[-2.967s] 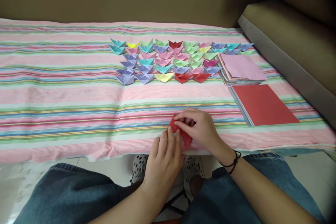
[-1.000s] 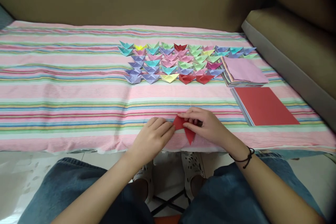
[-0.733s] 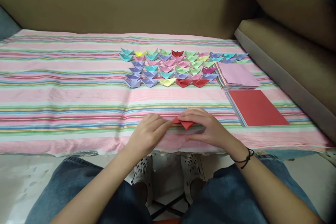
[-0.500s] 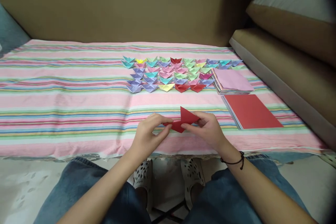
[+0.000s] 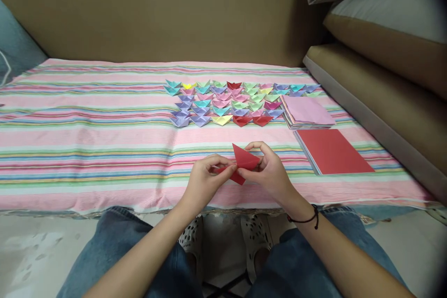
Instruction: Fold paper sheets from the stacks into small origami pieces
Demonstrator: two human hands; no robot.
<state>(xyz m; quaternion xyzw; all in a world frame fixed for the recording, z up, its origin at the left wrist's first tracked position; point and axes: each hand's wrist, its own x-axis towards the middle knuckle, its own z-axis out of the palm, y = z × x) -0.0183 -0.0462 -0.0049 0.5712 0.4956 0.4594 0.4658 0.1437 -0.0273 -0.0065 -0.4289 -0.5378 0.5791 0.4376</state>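
Both my hands hold a piece of folded red paper point(image 5: 245, 159) just above the front of the striped cloth. My left hand point(image 5: 206, 177) pinches its left side between thumb and fingers. At the right side, my right hand point(image 5: 270, 170) grips it with the thumb in front and the fingers behind. One pointed flap stands up between the hands, and a lower corner points down. Beyond my hands lie rows of small folded paper boats point(image 5: 221, 104) in many colours. The fingers hide part of the red paper's folds.
On the right lie a stack of red-topped paper sheets point(image 5: 337, 151) and, behind it, a pink-topped stack point(image 5: 307, 111). Brown cushions point(image 5: 377, 88) border the right side. The striped cloth point(image 5: 80, 135) covers the seat up to a brown backrest point(image 5: 167, 14).
My left hand has moved right along the red paper, bringing both thumbs closer together. The upright flap has tilted left, and my right index finger has lifted. The view has shifted slightly.
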